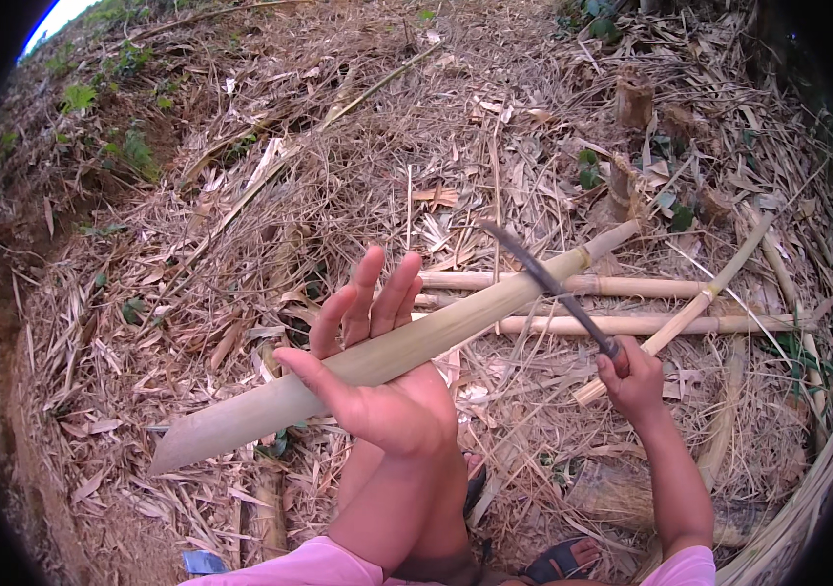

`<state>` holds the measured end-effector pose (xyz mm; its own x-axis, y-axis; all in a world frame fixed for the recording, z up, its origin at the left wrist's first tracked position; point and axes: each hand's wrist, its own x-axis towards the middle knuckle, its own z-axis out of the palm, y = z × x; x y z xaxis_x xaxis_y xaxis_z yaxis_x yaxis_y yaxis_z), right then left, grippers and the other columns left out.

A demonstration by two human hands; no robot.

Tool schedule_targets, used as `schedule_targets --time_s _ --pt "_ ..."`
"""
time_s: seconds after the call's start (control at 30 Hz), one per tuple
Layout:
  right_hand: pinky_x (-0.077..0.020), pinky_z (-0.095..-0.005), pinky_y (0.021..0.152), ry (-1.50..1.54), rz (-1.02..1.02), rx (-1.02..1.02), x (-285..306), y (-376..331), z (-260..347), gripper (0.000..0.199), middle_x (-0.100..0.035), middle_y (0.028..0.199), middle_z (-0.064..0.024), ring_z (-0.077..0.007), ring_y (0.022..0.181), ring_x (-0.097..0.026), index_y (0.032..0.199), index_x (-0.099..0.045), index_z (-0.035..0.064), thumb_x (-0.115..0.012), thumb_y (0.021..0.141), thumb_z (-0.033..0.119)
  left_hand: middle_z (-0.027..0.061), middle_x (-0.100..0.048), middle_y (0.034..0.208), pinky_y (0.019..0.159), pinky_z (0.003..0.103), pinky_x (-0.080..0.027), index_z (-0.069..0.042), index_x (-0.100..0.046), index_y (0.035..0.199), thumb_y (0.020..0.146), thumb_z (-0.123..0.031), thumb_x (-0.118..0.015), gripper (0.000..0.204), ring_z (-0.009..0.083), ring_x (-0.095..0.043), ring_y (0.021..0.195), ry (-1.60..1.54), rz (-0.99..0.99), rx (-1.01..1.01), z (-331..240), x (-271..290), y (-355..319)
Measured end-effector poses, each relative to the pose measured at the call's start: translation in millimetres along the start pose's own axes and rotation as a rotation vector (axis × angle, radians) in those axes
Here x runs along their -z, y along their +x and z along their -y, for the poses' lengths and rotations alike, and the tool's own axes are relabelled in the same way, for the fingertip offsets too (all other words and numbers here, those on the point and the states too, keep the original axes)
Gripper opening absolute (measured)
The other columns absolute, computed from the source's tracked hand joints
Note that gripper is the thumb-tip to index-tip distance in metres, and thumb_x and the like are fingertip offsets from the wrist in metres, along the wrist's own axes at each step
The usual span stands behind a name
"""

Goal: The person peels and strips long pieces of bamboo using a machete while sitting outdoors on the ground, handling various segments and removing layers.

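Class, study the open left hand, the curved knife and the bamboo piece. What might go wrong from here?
1. The left hand lies open rather than wrapped around the bamboo piece, so the piece might roll or slip.
2. The right hand grips the curved knife, whose blade crosses the bamboo in this view; a slip leftward could cut the left hand.
3. A sandalled foot shows bare toes, which a dropped knife might injure.
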<state>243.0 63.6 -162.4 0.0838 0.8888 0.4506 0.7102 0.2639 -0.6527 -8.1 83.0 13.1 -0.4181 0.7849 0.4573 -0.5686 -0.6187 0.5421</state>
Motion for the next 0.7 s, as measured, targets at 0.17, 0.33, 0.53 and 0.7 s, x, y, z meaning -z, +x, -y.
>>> schedule_targets --time_s 0.17,0.33,0.53,0.7 --pt "-0.0474 -0.0362 0.050 0.071 -0.045 0.165 -5.1 2.7 10.5 0.029 -0.057 0.060 -0.0081 -0.0242 0.052 -0.061 0.094 -0.063 0.0056 -0.071 0.086 0.033 0.0212 -0.065 0.111 0.095 0.046 -0.048 -0.006 -0.061 0.109 0.104 -0.054 -0.026 0.060 0.0347 -0.064 0.103 0.070 -0.086 0.004 -2.0 -5.4 -1.8" --pt "-0.0464 -0.0393 0.052 -0.040 -0.036 -0.357 -12.0 7.5 -59.7 0.036 -0.059 0.059 -0.0112 -0.0278 0.052 -0.060 0.080 -0.059 0.0039 -0.066 0.092 0.037 0.0060 -0.051 0.070 0.065 0.032 -0.038 -0.009 -0.063 0.090 0.104 -0.052 -0.032 0.056 0.0176 -0.045 0.062 -0.014 -0.018 0.010 3.4 5.1 0.5" --pt "-0.0490 -0.0403 0.054 -0.018 0.033 -0.223 -2.2 -10.1 -32.7 0.043 -0.061 0.060 -0.0108 -0.0296 0.054 -0.061 0.079 -0.059 0.0047 -0.067 0.090 0.045 0.0008 -0.033 0.061 0.057 0.029 -0.029 -0.010 -0.056 0.074 0.105 -0.050 -0.034 0.055 0.0139 -0.030 0.057 0.058 -0.134 -0.057 5.8 -3.4 -1.8" --pt "-0.0480 -0.0417 0.053 0.035 0.010 -0.300 6.5 -0.4 -31.3 0.045 -0.059 0.057 -0.0102 -0.0303 0.052 -0.060 0.074 -0.056 0.0067 -0.065 0.090 0.048 -0.0008 -0.030 0.060 0.055 0.028 -0.026 -0.012 -0.049 0.068 0.106 -0.044 -0.031 0.053 0.0124 -0.026 0.055 0.054 -0.121 -0.046 6.8 -13.1 -6.0"
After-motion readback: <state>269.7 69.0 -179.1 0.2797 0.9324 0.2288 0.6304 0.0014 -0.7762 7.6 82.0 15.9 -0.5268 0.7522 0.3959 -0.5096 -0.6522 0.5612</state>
